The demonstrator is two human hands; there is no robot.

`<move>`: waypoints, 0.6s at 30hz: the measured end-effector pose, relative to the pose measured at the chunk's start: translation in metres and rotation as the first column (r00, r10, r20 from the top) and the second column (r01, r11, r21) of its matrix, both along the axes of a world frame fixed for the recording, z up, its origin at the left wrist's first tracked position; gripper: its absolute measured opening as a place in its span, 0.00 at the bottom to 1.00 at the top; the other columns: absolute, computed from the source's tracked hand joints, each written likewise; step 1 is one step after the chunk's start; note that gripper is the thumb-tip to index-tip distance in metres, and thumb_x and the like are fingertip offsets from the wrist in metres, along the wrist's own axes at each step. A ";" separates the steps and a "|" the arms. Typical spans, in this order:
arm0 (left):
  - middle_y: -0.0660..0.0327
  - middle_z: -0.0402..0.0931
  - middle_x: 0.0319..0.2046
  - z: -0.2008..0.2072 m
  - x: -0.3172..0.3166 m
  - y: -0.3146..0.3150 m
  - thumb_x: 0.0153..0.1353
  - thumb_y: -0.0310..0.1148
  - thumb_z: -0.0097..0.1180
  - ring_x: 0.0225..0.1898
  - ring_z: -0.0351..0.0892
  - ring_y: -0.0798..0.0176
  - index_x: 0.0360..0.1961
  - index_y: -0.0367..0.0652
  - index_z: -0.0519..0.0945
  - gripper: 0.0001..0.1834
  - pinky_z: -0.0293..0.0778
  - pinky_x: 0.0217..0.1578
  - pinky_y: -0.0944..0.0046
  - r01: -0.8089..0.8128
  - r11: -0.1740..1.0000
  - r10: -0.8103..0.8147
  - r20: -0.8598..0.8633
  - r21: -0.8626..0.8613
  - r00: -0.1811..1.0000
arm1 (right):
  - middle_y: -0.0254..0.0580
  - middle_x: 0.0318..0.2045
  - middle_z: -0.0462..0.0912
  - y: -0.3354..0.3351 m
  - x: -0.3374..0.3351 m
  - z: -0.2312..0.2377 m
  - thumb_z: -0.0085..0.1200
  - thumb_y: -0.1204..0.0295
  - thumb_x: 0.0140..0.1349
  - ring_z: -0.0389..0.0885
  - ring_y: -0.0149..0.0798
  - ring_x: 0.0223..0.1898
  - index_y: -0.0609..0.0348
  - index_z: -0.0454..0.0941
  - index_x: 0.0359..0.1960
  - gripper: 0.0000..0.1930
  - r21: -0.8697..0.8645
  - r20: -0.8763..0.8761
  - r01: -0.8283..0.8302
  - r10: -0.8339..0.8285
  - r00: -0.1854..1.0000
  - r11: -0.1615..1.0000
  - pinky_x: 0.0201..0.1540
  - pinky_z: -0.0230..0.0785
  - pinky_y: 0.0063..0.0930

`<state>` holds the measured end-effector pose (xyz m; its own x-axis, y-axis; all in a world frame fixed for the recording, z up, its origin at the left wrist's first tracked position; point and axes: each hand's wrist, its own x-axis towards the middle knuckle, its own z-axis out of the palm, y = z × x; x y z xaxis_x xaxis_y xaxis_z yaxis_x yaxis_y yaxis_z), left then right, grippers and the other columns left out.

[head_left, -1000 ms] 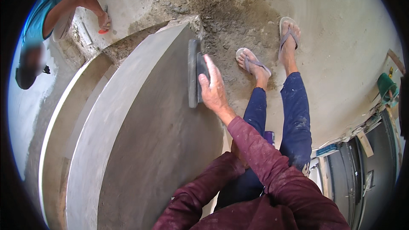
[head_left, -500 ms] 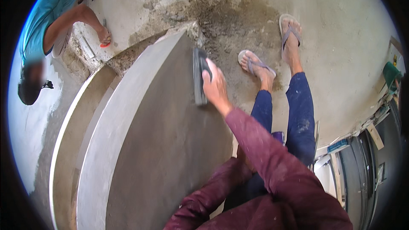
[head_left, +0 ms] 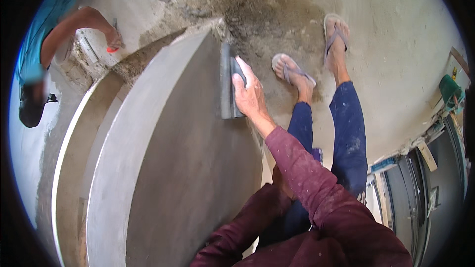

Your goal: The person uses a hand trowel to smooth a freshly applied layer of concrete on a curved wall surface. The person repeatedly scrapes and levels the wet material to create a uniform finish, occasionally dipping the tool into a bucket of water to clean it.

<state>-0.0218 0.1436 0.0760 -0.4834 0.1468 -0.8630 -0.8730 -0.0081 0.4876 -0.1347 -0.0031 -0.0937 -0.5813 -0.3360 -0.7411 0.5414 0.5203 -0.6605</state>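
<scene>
My right hand [head_left: 251,96] is wrapped round a dark grey plastering float [head_left: 226,86], close to the far end of a low wall. The float stands upright in the picture, its long face towards the smooth grey plastered side [head_left: 193,143] of that wall; whether it touches all along I cannot tell. A lighter grey curved top [head_left: 141,113] runs along the wall to the left. My left hand [head_left: 281,182] is low by my thigh, beyond the end of its maroon sleeve; its fingers are hidden.
A second curved wall [head_left: 79,133] runs farther left. At the upper left a co-worker in a blue top [head_left: 49,24] bends down, a hand [head_left: 113,39] at a red-orange thing. Rough wet mortar [head_left: 257,20] covers the floor beyond my sandalled feet. A green bucket [head_left: 450,91] stands right.
My right hand and the float have turned a little and shifted slightly along the wall's far end. The co-worker and walls appear slightly farther left. My left hand stays low.
</scene>
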 end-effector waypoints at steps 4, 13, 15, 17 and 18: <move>0.59 0.71 0.63 0.003 -0.013 -0.008 0.72 0.51 0.47 0.67 0.65 0.55 0.65 0.53 0.71 0.25 0.59 0.70 0.53 0.014 1.000 -0.015 0.018 0.024 1.000 | 0.59 0.62 0.78 -0.034 -0.012 0.025 0.47 0.65 0.71 0.77 0.59 0.62 0.55 0.70 0.69 0.25 -0.110 -0.076 0.026 -0.035 0.996 0.994 0.67 0.66 0.45; 0.57 0.76 0.60 0.007 -0.024 -0.018 0.69 0.49 0.51 0.64 0.70 0.51 0.61 0.50 0.75 0.24 0.63 0.67 0.51 0.057 0.996 -0.056 0.022 -0.064 0.998 | 0.62 0.64 0.76 -0.018 -0.028 -0.006 0.46 0.61 0.70 0.74 0.60 0.66 0.59 0.68 0.70 0.29 -0.021 0.146 0.033 -0.030 0.989 0.999 0.68 0.64 0.45; 0.56 0.77 0.59 0.008 -0.029 -0.020 0.68 0.49 0.52 0.63 0.71 0.50 0.60 0.49 0.76 0.24 0.64 0.66 0.50 0.092 0.995 -0.091 0.023 -0.029 0.996 | 0.60 0.64 0.76 -0.027 -0.039 0.023 0.46 0.62 0.71 0.74 0.60 0.66 0.59 0.68 0.70 0.28 -0.049 0.151 0.021 -0.014 0.988 0.999 0.69 0.64 0.44; 0.56 0.78 0.58 0.006 -0.032 -0.022 0.68 0.49 0.53 0.63 0.72 0.49 0.59 0.49 0.77 0.24 0.65 0.66 0.49 0.086 0.995 -0.085 0.018 -0.044 0.996 | 0.58 0.64 0.77 -0.045 -0.039 0.009 0.46 0.65 0.70 0.74 0.59 0.66 0.59 0.68 0.70 0.28 -0.028 0.124 -0.025 0.028 0.992 0.999 0.69 0.64 0.43; 0.56 0.78 0.58 0.008 -0.034 -0.024 0.67 0.48 0.54 0.62 0.73 0.48 0.59 0.49 0.77 0.24 0.66 0.65 0.49 0.085 0.994 -0.085 0.005 -0.067 0.996 | 0.59 0.63 0.77 -0.048 -0.040 -0.013 0.46 0.65 0.69 0.74 0.59 0.65 0.60 0.68 0.70 0.28 0.028 0.126 -0.027 0.023 0.992 0.999 0.69 0.65 0.43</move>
